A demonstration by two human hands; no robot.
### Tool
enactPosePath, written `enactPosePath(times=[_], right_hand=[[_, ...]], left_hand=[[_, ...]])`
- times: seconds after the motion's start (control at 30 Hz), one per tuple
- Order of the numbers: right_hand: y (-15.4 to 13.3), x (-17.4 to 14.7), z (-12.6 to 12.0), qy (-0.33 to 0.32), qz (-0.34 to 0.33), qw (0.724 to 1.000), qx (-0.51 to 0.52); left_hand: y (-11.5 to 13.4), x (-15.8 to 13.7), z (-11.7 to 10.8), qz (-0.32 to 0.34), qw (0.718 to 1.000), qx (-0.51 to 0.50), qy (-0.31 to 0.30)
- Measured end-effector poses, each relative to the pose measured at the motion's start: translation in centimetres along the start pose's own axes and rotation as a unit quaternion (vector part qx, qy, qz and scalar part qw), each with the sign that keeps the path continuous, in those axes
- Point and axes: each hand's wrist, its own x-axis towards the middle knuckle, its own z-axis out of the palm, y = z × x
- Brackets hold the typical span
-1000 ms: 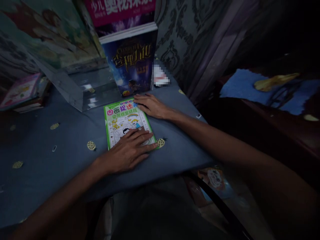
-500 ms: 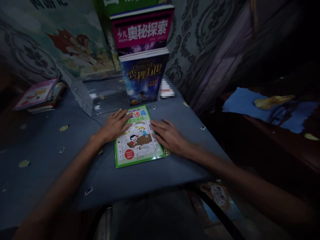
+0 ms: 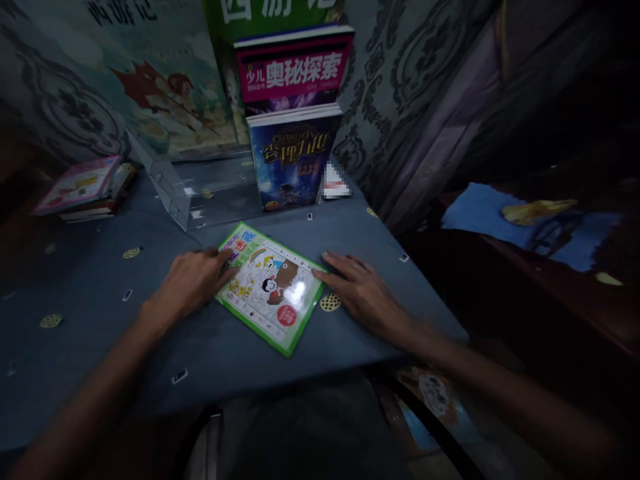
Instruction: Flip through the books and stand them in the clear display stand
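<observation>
A thin children's book (image 3: 280,293) with a green border and a cartoon cover lies flat on the table, turned at a slant. My left hand (image 3: 193,280) is at its left corner, fingers bent over the edge and the thumb on the cover. At the opposite corner my right hand (image 3: 363,293) rests palm down with its fingers stretched out. The right thumb touches the book's edge, while the other fingers lie beyond it. Glare whitens part of the cover.
Behind the book stands a clear acrylic rack (image 3: 173,193) beside upright books, with a dark blue book (image 3: 295,163) in front. A small book stack (image 3: 85,190) lies at the left. Blue cloth (image 3: 480,210) covers part of a surface at the right. The patterned tablecloth (image 3: 150,347) reaches the near edge.
The book has turned counterclockwise from nearly upright to a slant, its title end now toward the left. My left hand has moved left and nearer; my right hand has shifted slightly right.
</observation>
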Motion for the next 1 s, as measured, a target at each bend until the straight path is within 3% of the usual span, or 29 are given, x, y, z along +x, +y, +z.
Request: enactPosePath(times=[0.13, 0.23, 0.33, 0.4, 0.47, 0.57, 0.73, 1.0], right_hand=[[2.5, 4.3, -0.2, -0.02, 0.019, 1.0, -0.002], [2.2, 6.1, -0.3, -0.034, -0.002, 0.999, 0.008], [-1.4, 4.6, -0.1, -0.031, -0.04, 0.997, 0.05], [-4.8, 2.2, 0.0, -0.051, -0.099, 0.986, 0.121], [-7.9, 0.0, -0.4, -0.111, -0.151, 0.965, 0.181], [-10.0, -1.2, -1.4, -0.171, -0.143, 0.95, 0.221], [-8.3, 0.3, -2.1, -0.179, -0.082, 0.96, 0.197], [-2.5, 4.9, 0.5, -0.117, -0.059, 0.985, 0.113]], left_hand=[[2.1, -3.8, -1.4, -0.021, 0.998, 0.021, -0.053], [3.2, -4.6, -0.8, -0.017, 1.0, 0.017, -0.015], [3.4, -3.9, 1.0, 0.012, 0.995, -0.022, 0.095], [3.2, -3.3, 2.5, 0.042, 0.986, -0.058, 0.154], [3.0, -2.9, 4.0, 0.063, 0.978, -0.079, 0.185], [2.8, -2.8, 5.5, 0.069, 0.973, -0.085, 0.205], [2.7, -3.1, 6.0, 0.079, 0.967, -0.104, 0.219], [2.6, -2.8, 5.6, 0.097, 0.966, -0.057, 0.234]])
